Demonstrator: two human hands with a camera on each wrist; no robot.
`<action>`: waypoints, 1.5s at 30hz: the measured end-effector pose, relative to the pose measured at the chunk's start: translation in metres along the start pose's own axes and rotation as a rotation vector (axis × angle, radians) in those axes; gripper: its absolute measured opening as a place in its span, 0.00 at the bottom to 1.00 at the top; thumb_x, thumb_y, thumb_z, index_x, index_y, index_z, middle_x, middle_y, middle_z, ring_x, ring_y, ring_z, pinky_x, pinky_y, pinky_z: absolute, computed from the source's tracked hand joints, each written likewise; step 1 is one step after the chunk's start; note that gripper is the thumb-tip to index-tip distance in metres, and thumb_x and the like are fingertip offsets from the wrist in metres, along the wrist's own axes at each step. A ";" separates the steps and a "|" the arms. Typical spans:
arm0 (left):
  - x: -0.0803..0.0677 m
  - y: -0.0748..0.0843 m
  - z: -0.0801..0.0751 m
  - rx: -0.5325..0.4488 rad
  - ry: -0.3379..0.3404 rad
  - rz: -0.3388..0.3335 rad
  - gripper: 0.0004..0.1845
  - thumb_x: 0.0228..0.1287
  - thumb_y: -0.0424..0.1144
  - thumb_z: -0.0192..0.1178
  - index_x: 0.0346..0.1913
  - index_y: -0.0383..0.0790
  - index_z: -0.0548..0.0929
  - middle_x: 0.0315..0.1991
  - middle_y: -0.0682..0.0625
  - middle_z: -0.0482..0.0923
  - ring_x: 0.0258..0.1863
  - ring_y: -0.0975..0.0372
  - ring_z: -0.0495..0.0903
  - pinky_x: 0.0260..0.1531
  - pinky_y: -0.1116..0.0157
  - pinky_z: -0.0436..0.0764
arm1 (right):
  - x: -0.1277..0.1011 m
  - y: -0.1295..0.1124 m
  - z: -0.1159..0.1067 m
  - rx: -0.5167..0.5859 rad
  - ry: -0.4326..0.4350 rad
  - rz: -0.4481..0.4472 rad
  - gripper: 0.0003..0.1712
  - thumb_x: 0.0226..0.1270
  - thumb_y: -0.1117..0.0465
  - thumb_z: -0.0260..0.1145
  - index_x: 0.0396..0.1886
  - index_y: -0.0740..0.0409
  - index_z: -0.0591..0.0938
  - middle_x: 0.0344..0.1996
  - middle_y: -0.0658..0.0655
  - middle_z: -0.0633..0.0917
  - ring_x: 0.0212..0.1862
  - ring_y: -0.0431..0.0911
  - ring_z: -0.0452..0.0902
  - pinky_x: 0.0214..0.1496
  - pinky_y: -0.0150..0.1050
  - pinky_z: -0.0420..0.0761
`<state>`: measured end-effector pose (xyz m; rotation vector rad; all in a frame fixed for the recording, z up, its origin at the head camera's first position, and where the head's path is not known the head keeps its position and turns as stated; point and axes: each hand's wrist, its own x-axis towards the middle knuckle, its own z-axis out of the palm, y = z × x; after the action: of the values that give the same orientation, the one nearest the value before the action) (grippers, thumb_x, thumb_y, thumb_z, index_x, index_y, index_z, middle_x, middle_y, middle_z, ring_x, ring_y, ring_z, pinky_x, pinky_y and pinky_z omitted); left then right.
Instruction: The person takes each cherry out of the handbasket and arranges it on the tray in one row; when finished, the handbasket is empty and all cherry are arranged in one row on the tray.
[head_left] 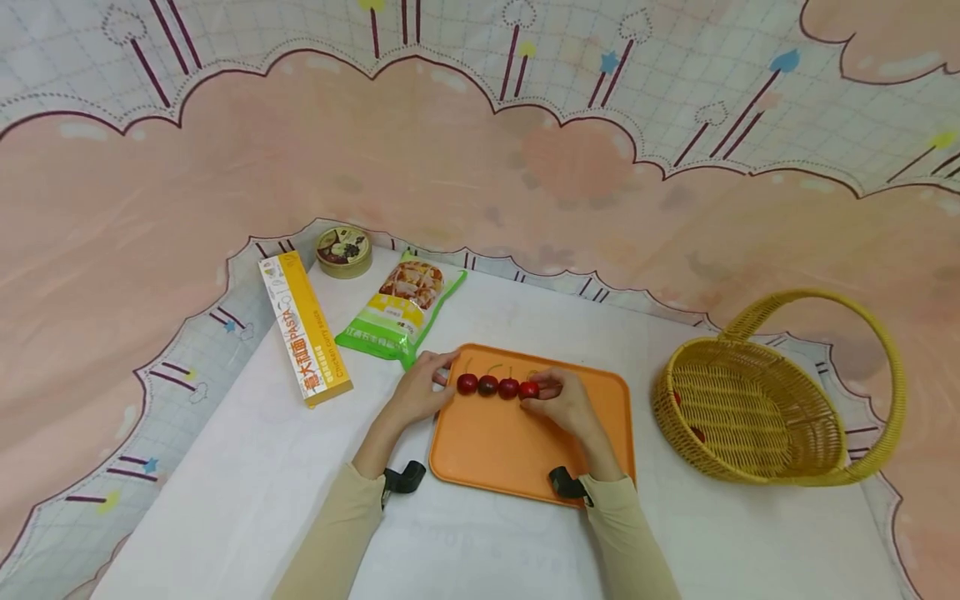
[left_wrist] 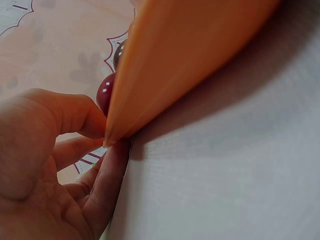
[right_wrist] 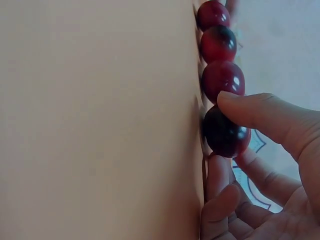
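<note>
Orange tray (head_left: 525, 442) sits mid-counter; all positions noted from it. Four cherries (head_left: 498, 386) lie in a row near the tray's far edge, touching one another. Right hand (head_left: 564, 403) at the row's right end, thumb and fingers closed in a narrow grip on the end cherry (right_wrist: 225, 134). Left hand (head_left: 420, 392) at the tray's far-left corner, fingers curled round the rim beside the leftmost cherry (left_wrist: 105, 92). Wicker basket (head_left: 757, 417) stands well right of the tray; pasta box (head_left: 303, 329), green packet (head_left: 401, 312) and tin (head_left: 343, 251) lie left and beyond. Risk, as I judge it: round fruit rolls easily; nudging the end cherry sideways could scatter the row, and a lifted rim would send them rolling.
</note>
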<state>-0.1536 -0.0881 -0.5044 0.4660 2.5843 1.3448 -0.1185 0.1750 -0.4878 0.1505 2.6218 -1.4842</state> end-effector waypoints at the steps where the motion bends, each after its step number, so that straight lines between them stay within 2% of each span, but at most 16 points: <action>1: 0.000 0.000 0.000 0.002 -0.002 -0.005 0.33 0.58 0.31 0.63 0.70 0.37 0.71 0.54 0.41 0.72 0.40 0.57 0.78 0.41 0.61 0.77 | 0.000 0.001 0.000 0.002 0.001 0.004 0.21 0.50 0.68 0.78 0.45 0.67 0.84 0.40 0.61 0.84 0.36 0.48 0.79 0.42 0.39 0.82; 8: 0.001 -0.001 0.000 -0.001 0.004 -0.010 0.33 0.58 0.31 0.63 0.70 0.37 0.71 0.54 0.41 0.72 0.41 0.57 0.78 0.42 0.60 0.77 | -0.002 -0.001 -0.006 0.027 -0.029 0.032 0.23 0.52 0.65 0.78 0.49 0.65 0.83 0.44 0.60 0.85 0.38 0.50 0.80 0.45 0.39 0.82; 15: 0.001 0.001 0.001 0.002 0.000 0.001 0.33 0.58 0.30 0.63 0.70 0.36 0.71 0.54 0.40 0.72 0.40 0.57 0.78 0.41 0.60 0.77 | -0.005 0.006 -0.024 0.074 -0.083 0.017 0.24 0.56 0.65 0.75 0.52 0.70 0.81 0.47 0.65 0.84 0.43 0.52 0.81 0.42 0.36 0.82; 20: 0.004 0.000 0.002 0.003 -0.009 0.008 0.33 0.58 0.31 0.63 0.70 0.37 0.71 0.54 0.40 0.72 0.41 0.57 0.78 0.42 0.60 0.77 | -0.006 0.007 -0.045 0.045 -0.063 -0.026 0.20 0.63 0.64 0.70 0.52 0.72 0.80 0.43 0.66 0.84 0.40 0.54 0.81 0.37 0.37 0.81; 27: 0.002 0.000 0.001 0.013 0.004 0.018 0.33 0.58 0.31 0.63 0.69 0.36 0.71 0.53 0.40 0.72 0.39 0.57 0.78 0.41 0.61 0.76 | -0.012 0.004 -0.083 0.035 -0.009 -0.038 0.20 0.69 0.65 0.64 0.56 0.73 0.78 0.44 0.70 0.83 0.45 0.61 0.81 0.42 0.42 0.81; 30: 0.001 0.001 0.001 0.009 0.006 0.032 0.33 0.58 0.30 0.63 0.69 0.35 0.71 0.53 0.39 0.73 0.39 0.57 0.78 0.40 0.61 0.75 | -0.014 0.005 -0.098 0.044 0.005 -0.037 0.22 0.70 0.64 0.63 0.58 0.74 0.77 0.45 0.71 0.82 0.42 0.57 0.82 0.41 0.41 0.81; 37: 0.001 -0.001 0.000 0.009 0.009 0.032 0.33 0.58 0.30 0.63 0.69 0.35 0.72 0.52 0.39 0.72 0.39 0.57 0.78 0.41 0.61 0.76 | -0.015 0.000 -0.136 0.101 0.019 -0.041 0.25 0.72 0.63 0.61 0.61 0.75 0.73 0.43 0.61 0.85 0.38 0.38 0.83 0.42 0.33 0.81; 43: 0.001 -0.001 0.001 0.006 0.001 0.005 0.33 0.58 0.31 0.63 0.69 0.36 0.72 0.52 0.40 0.72 0.39 0.57 0.78 0.41 0.60 0.77 | -0.021 -0.004 -0.175 0.153 0.001 -0.069 0.28 0.74 0.62 0.58 0.65 0.78 0.68 0.42 0.45 0.84 0.42 0.34 0.84 0.45 0.30 0.81; 45: 0.001 0.000 0.001 0.001 -0.002 -0.006 0.33 0.58 0.31 0.63 0.70 0.37 0.71 0.52 0.41 0.72 0.39 0.57 0.77 0.41 0.61 0.76 | -0.020 -0.001 -0.187 0.192 -0.016 -0.070 0.26 0.75 0.61 0.58 0.64 0.74 0.70 0.41 0.41 0.84 0.42 0.34 0.84 0.45 0.31 0.81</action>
<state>-0.1545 -0.0874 -0.5052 0.4590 2.5830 1.3404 -0.1099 0.3349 -0.3882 0.0656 2.4921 -1.7521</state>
